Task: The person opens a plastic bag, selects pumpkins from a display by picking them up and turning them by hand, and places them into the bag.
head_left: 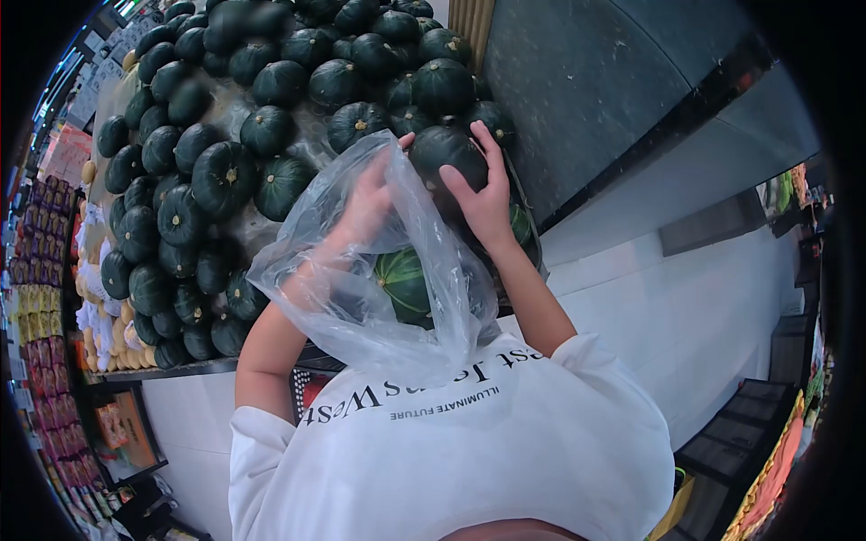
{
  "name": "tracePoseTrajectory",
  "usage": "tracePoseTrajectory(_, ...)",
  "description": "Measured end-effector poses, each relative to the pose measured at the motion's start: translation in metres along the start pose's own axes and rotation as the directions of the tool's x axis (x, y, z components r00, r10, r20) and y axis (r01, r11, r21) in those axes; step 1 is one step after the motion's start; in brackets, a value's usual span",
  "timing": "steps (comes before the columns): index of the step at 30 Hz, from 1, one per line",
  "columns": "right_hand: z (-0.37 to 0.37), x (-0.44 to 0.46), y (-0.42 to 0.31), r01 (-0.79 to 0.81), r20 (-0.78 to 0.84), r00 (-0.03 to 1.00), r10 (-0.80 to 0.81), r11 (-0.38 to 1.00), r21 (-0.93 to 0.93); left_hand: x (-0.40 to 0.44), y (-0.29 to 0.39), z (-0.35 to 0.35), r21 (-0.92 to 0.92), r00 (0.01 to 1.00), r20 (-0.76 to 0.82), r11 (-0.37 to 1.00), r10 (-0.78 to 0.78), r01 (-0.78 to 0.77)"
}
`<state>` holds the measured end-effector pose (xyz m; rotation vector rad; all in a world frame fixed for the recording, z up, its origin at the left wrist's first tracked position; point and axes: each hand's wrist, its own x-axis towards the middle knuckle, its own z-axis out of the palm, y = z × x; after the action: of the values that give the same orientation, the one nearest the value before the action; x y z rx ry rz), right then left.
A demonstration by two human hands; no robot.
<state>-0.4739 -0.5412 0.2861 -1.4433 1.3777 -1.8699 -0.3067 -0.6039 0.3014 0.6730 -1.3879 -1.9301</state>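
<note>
A dark green pumpkin (pixel 448 160) sits between my two hands near the top of the pile. My right hand (pixel 485 200) is curved round its right side, thumb toward the front and fingers along the far edge. On the other side, my left hand (pixel 368 197) shows through a clear plastic bag (pixel 417 203), its fingertips against the pumpkin's left edge. The bag hangs open over my left wrist and forearm, down to my shirt. Behind its film a striped green pumpkin (pixel 403 279) is visible; whether it lies inside the bag I cannot tell.
Many dark green pumpkins (pixel 224 178) fill the display to the left and ahead. A dark stone-like panel (pixel 577 99) stands at the upper right. Packaged goods (pixel 45 270) line the far left. Pale floor (pixel 631 298) lies to the right, with black crates (pixel 740 419) beyond.
</note>
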Motion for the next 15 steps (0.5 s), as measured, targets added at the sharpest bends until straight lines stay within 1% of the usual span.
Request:
tracePoseTrajectory(1,0.0,0.0,0.002,-0.081,-0.017,0.996,0.084,0.989,0.123,0.001,0.0,0.0,0.219,0.993,0.012,0.968,0.119,-0.118)
tracePoseTrajectory(2,-0.002,0.0,0.004,-0.061,-0.026,0.998,0.065,0.991,0.118,0.003,-0.001,0.0,0.426,0.972,0.047,0.876,0.231,-0.229)
tracePoseTrajectory(5,0.002,-0.001,0.0,-0.056,0.01,0.998,0.056,0.966,0.252,0.0,0.006,0.007,0.534,0.952,0.08,0.794,0.296,-0.291)
tracePoseTrajectory(7,0.007,0.002,-0.006,-0.026,0.065,0.998,0.008,0.961,0.275,-0.003,0.008,0.012,0.474,0.92,0.075,0.798,0.386,-0.373)
tracePoseTrajectory(8,0.012,0.005,-0.009,0.0,0.085,0.996,-0.025,0.961,0.278,-0.004,0.011,0.011,0.579,0.901,0.066,0.719,0.429,-0.385)
tracePoseTrajectory(10,0.022,0.013,-0.009,0.057,0.104,0.991,-0.086,0.964,0.261,-0.004,0.005,0.007,0.484,0.885,-0.027,0.781,0.465,-0.395)
tracePoseTrajectory(11,0.028,0.021,-0.006,0.041,0.139,0.987,-0.082,0.959,0.28,-0.004,0.005,0.006,0.433,0.873,-0.075,0.804,0.482,-0.407)
tracePoseTrajectory(12,0.036,0.029,-0.007,0.024,0.174,0.981,-0.079,0.955,0.297,-0.008,0.011,0.007,0.477,0.867,-0.109,0.791,0.487,-0.384)
tracePoseTrajectory(14,0.053,0.038,-0.013,0.001,0.233,0.969,-0.083,0.944,0.329,-0.007,0.012,0.002,0.544,0.788,-0.193,0.732,0.584,-0.409)
tracePoseTrajectory(15,0.061,0.043,-0.011,0.069,0.252,0.958,-0.14,0.961,0.269,-0.007,0.011,-0.001,0.578,0.743,-0.231,0.703,0.628,-0.415)
